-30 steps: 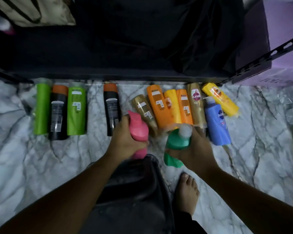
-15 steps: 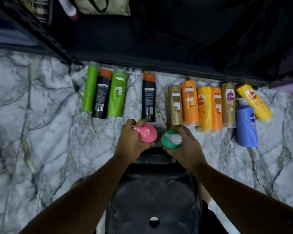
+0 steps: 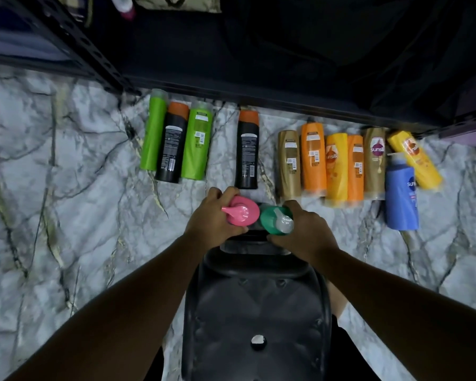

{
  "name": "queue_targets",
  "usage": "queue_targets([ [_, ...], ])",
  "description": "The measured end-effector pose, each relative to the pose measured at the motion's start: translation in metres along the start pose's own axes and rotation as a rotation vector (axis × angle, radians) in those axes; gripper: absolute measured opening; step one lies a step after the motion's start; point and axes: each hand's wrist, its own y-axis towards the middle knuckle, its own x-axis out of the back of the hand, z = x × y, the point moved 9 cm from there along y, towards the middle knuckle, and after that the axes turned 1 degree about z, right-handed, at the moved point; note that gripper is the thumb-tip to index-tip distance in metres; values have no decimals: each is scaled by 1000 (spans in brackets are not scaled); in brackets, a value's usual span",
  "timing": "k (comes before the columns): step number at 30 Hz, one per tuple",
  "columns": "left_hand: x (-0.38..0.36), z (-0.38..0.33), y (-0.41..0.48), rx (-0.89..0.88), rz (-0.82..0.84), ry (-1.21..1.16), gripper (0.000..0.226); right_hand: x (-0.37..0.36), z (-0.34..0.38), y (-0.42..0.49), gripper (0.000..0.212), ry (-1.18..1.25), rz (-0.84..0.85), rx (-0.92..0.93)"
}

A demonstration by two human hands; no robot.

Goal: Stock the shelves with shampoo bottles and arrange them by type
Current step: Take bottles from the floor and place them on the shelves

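My left hand (image 3: 212, 215) grips a pink pump bottle (image 3: 242, 211), seen from above, upright. My right hand (image 3: 304, 232) grips a green pump bottle (image 3: 275, 222) with a pale pump top right beside it. Both are held just beyond a black stool (image 3: 256, 306). Several shampoo bottles lie in a row on the marble floor before a dark metal shelf (image 3: 259, 97): two green bottles (image 3: 197, 141), two black bottles with orange caps (image 3: 248, 149), gold bottles (image 3: 289, 163), orange bottles (image 3: 313, 158), yellow bottles (image 3: 415, 160) and a blue pump bottle (image 3: 400, 199).
A slotted shelf upright (image 3: 88, 53) slants at the upper left. A dark cloth or bag (image 3: 341, 50) fills the lowest shelf level. A bottle with a magenta band (image 3: 124, 6) and a beige bag (image 3: 176, 2) sit at the top. Marble floor (image 3: 66, 202) spreads left and right.
Both bottles came upright from a tilt and now stand close together over the stool's far edge. The view tipped downward, so the stool seat fills the lower middle.
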Motion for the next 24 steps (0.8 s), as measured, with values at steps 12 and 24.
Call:
queue_targets([
  [12, 5, -7, -49, 150, -66, -299, 77, 27, 14, -35, 71, 73, -122, 8],
  [24, 123, -125, -168, 81, -107, -486, 74, 149, 91, -186, 83, 295, -320, 135],
])
